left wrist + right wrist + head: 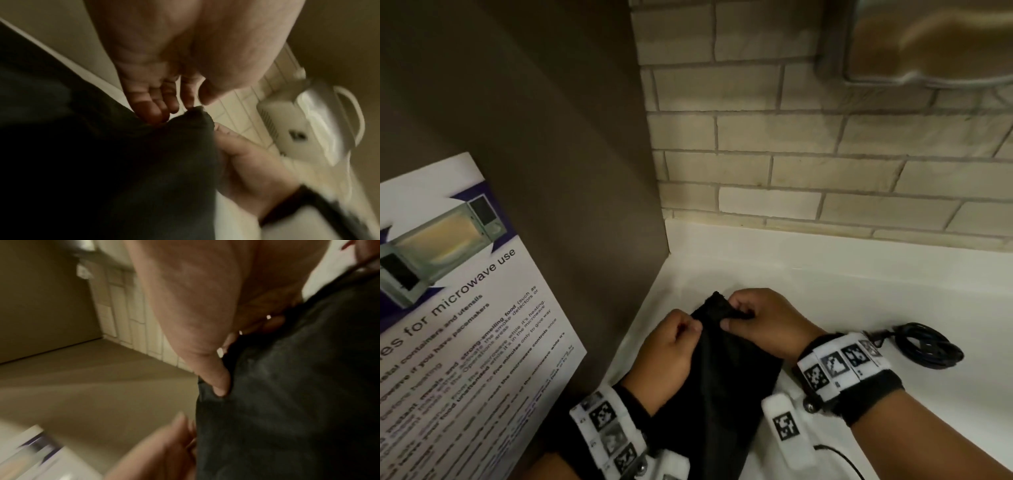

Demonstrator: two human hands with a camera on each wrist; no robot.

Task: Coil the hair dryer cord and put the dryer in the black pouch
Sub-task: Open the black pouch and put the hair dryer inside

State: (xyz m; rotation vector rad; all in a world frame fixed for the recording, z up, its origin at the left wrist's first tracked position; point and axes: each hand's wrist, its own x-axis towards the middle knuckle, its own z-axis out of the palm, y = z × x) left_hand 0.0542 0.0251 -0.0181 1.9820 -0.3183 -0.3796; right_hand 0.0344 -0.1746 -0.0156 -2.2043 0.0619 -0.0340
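Observation:
The black pouch point(722, 377) lies on the white counter point(859, 291), its top end raised between my hands. My left hand point(690, 327) pinches the left edge of the pouch's top. My right hand point(732, 317) pinches the top's right side, fingers curled over the fabric. In the left wrist view my left fingertips point(156, 112) meet the bunched pouch point(123, 162) tip. In the right wrist view my thumb point(219, 386) presses into the pouch point(287, 402). A coiled black cord point(928, 346) lies on the counter behind my right wrist. The dryer body is hidden.
A brown panel point(551, 171) with a microwave-use poster point(458, 308) stands close on the left. The brick wall point(825, 137) runs behind the counter. A metal wall unit point(928, 44) hangs at the top right. A thin black cable point(842, 459) trails near the front edge.

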